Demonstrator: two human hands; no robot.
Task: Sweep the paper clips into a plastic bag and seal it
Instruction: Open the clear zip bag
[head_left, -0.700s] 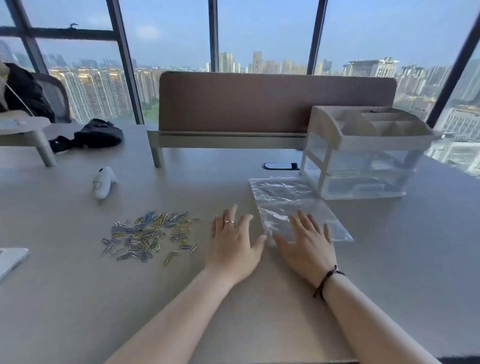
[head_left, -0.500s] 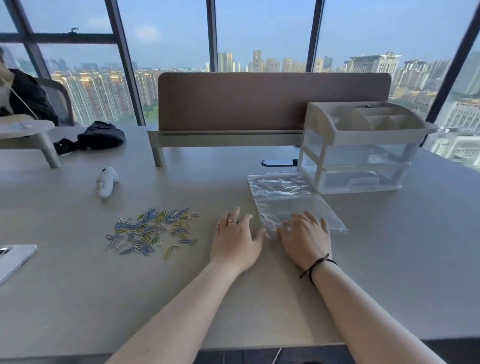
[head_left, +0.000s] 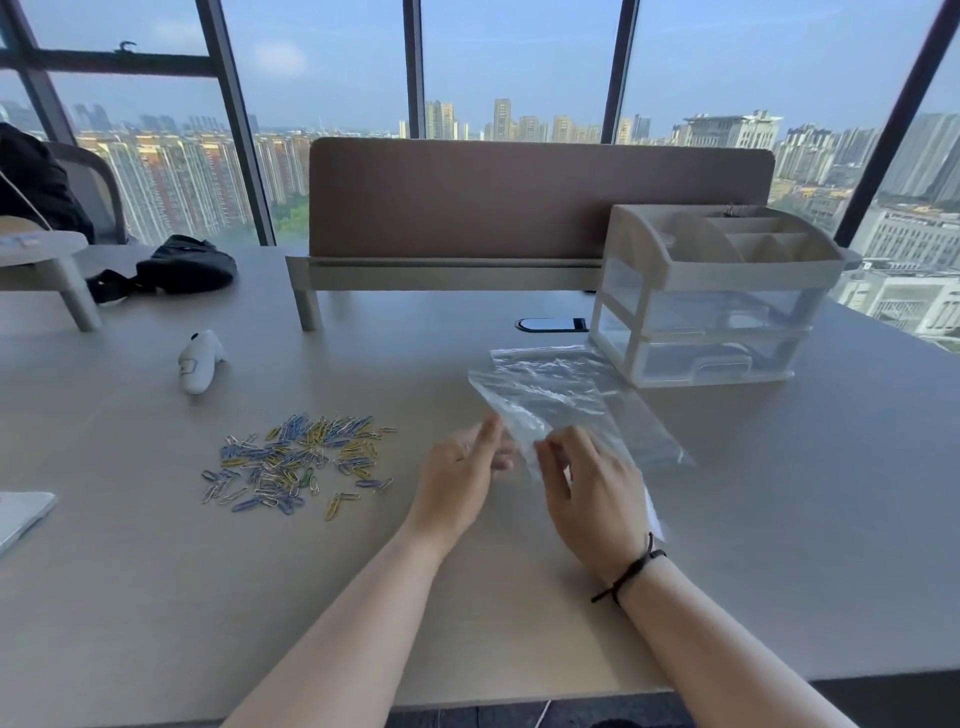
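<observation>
The paper clips (head_left: 296, 460) lie in a loose, many-coloured scatter flat on the surface (head_left: 156, 571), well to the left of both hands, touched by neither. The plastic bag (head_left: 550, 400) is clear and crinkled; its near end is lifted between the hands while the far end trails toward the space just beyond the right hand. The left hand (head_left: 460, 486) has its fingers curled at the bag's near edge, seemingly pinching it, though the blur there makes the exact grip hard to read. The right hand (head_left: 589, 499) has fingers and thumb bent in on the same edge, gripping the film; a dark cord bracelet (head_left: 626, 571) sits on that wrist.

Beyond the right hand stands a pale drawer organiser (head_left: 711, 296) with clear drawers and open top compartments, just past the bag's far end. Beyond the left hand, past the clips, lies a small white device (head_left: 200, 361). Farther off left is a black pouch (head_left: 182, 265). A brown divider panel (head_left: 535, 200) runs across the back of the surface, with windows behind it.
</observation>
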